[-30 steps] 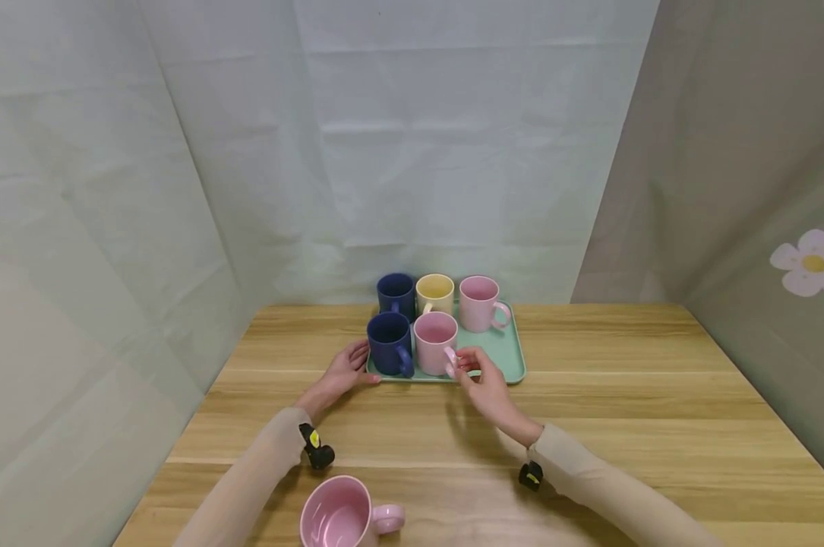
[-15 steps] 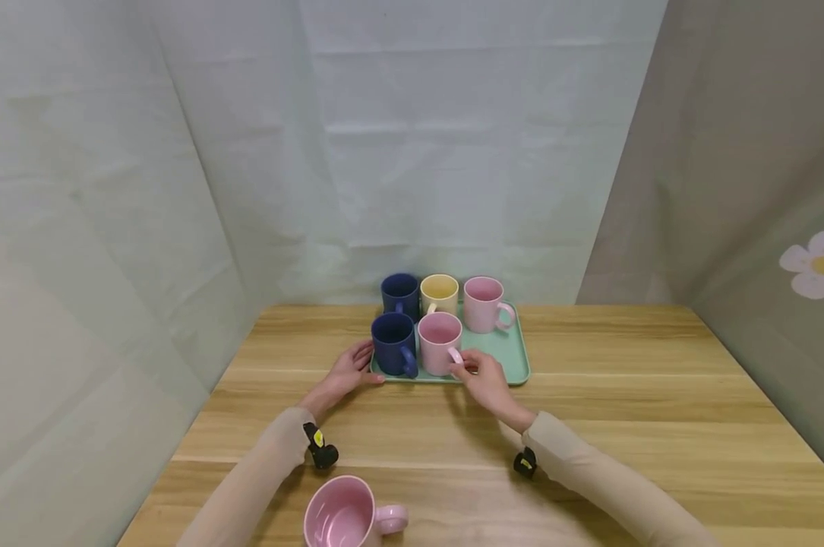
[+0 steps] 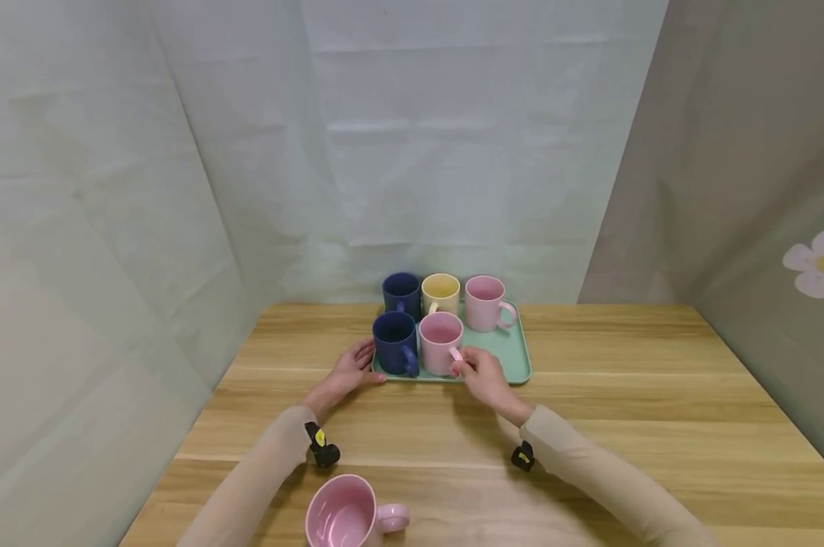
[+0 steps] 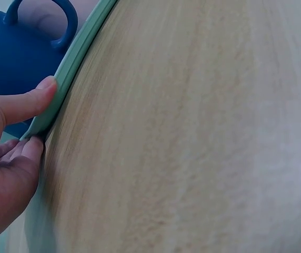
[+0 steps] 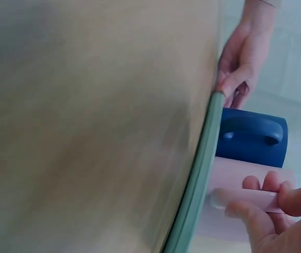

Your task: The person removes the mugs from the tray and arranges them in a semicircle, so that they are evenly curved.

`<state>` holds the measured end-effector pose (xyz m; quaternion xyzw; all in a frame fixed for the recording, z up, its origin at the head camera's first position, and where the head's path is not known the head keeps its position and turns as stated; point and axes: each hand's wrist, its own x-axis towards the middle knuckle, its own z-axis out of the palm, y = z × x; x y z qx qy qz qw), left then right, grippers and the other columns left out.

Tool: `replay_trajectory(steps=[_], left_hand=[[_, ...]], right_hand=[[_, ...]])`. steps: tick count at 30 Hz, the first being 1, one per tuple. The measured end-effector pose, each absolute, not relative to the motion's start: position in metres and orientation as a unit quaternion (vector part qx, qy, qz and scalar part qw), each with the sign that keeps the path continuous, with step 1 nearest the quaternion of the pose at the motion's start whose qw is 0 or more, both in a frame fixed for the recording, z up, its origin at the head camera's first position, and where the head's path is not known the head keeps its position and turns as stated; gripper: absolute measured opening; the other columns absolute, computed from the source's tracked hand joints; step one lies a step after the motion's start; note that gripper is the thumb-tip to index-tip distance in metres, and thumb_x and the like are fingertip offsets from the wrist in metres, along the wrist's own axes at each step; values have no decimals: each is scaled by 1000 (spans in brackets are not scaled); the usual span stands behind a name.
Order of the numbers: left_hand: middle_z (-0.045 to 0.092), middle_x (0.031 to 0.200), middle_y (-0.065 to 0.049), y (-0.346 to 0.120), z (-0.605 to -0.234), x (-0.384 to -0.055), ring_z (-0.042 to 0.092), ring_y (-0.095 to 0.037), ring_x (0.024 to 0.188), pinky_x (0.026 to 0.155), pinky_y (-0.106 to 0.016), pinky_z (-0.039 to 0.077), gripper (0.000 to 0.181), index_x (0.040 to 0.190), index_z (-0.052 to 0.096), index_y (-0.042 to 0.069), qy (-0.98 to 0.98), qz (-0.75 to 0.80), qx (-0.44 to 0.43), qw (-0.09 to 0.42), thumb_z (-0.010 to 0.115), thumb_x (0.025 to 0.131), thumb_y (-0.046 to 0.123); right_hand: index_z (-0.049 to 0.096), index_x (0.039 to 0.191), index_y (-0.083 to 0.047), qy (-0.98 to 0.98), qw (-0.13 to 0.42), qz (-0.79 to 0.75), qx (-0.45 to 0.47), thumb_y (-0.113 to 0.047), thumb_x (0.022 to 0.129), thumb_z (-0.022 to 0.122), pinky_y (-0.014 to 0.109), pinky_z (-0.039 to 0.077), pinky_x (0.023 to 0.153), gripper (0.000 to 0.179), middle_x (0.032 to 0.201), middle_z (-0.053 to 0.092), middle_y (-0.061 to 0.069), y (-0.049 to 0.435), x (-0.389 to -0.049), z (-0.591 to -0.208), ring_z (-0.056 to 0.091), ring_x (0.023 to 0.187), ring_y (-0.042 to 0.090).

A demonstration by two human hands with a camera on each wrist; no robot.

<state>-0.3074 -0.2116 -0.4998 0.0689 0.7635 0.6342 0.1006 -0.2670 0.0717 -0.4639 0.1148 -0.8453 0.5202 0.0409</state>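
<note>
i see the right hand [image 3: 485,377] pinching the handle [image 5: 245,198] of the front-row pink mug [image 3: 437,351], upright on the green tray [image 3: 505,351]; the left hand [image 3: 348,372] grips that tray. i judge the mug stiff, slick and breakable, so the handle suits best.

No readable text, no legible labels, brands, numbers or signs

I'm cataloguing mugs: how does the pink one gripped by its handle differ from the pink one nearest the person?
The front pink mug stands on the tray, the near pink mug on the table. The right hand pinches the front pink mug's handle; the near pink mug is untouched. Both are pink and upright.
</note>
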Motion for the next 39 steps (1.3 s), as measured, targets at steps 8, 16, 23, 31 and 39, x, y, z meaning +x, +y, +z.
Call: replay_trajectory(steps=[8,16,23,31,39], left_hand=[[24,156,-28,-211,-502,-308,23,-38,146,120,-47,24,86,148,23,-7,764,635,71,96,70,76,-15],[24,156,-27,-212,-502,-307,23,-37,146,120,-46,24,86,148,23,-6,763,634,67,103,70,77,-14],[23,156,-27,-214,-501,-308,22,-38,147,120,-46,22,86,148,22,-7,758,640,74,103,69,77,-16],[21,157,-27,-215,-503,-309,20,-38,147,121,-47,21,88,150,19,-6,757,640,76,109,69,78,-14],[21,158,-26,-213,-502,-309,20,-37,147,121,-47,22,90,150,18,-6,759,638,69,109,69,78,-14]], right_hand=[[71,87,2,-830,80,539,121,0,89,64,15,47,58,7,75,71,12,81,-262,-467,62,70,16],[72,91,2,-821,105,546,132,1,88,65,15,49,57,8,77,72,13,90,-257,-461,64,71,13],[72,94,2,-810,114,556,145,0,89,64,15,52,59,9,79,72,14,98,-251,-451,65,71,12],[71,100,3,-799,127,565,165,-1,90,63,17,55,65,14,84,73,16,102,-241,-434,69,77,14],[72,99,1,-800,135,551,195,-3,89,65,19,57,62,13,83,74,13,101,-229,-425,71,77,21]])
